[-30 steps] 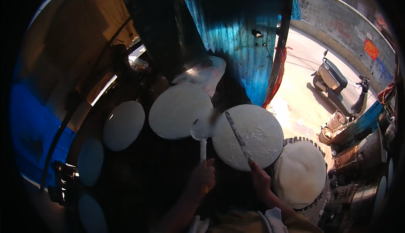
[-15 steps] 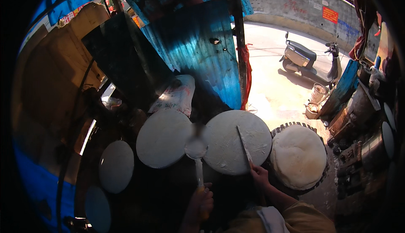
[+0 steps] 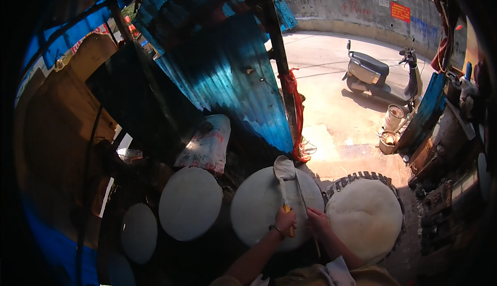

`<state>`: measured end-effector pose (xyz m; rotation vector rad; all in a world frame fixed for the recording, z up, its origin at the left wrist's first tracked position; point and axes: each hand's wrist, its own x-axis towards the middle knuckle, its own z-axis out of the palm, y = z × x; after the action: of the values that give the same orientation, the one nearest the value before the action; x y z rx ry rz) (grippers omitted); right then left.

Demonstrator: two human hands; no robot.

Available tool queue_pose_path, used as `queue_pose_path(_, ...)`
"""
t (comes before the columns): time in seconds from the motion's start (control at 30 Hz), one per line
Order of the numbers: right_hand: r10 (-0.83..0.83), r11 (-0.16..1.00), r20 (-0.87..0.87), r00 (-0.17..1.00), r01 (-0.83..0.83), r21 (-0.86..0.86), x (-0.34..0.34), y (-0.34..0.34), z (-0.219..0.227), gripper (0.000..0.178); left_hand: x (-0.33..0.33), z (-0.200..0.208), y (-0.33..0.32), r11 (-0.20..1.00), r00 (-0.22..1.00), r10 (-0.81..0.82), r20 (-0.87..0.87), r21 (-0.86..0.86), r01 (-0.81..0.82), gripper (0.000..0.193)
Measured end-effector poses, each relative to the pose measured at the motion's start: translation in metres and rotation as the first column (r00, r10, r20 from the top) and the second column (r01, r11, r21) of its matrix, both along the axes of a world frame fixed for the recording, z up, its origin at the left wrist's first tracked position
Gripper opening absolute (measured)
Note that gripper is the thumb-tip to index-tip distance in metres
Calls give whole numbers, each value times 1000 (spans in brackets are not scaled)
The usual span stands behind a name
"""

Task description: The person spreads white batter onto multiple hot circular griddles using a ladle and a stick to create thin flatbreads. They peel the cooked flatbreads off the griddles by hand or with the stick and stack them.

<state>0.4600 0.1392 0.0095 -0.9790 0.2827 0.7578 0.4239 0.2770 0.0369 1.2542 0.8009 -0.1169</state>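
Note:
My left hand (image 3: pixel 284 221) is closed round the yellow handle of a ladle (image 3: pixel 284 167). The ladle's pale bowl is over the far edge of a round white griddle (image 3: pixel 251 211). In my right hand (image 3: pixel 317 218) is a long, thin spatula-like blade (image 3: pixel 301 192), pointing away from me. Its tip is close beside the ladle bowl; whether they touch I cannot tell. To the right, a thick, pale round stack of flat sheets or dough (image 3: pixel 365 218) rests on a dark round base with a notched rim (image 3: pixel 370 176).
More round white plates stand left: a large one (image 3: pixel 190 203) and a smaller one (image 3: pixel 139 233). A printed sack (image 3: pixel 207 143) lies behind them. Blue corrugated sheeting (image 3: pixel 235 79) and a post (image 3: pixel 277 48) rise beyond. Buckets (image 3: pixel 392 118) and a parked scooter (image 3: pixel 380 74) are outside.
My left hand has moved the ladle right and forward, from between two plates to over the middle griddle beside the blade. Loose flakes on that griddle show less now. The view has shifted.

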Motion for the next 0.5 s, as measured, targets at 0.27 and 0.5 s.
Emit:
queue_pose_path(0.27, -16, 984, 28, 999, 11, 176, 6, -13, 88, 29, -36, 91, 46, 222, 897, 324, 301, -946, 237, 31)
queue_pose_path(0.5, -113, 966, 116, 987, 136, -218, 16, 14, 46, 26, -67, 110, 70, 288, 857, 432, 280, -944, 163, 30)
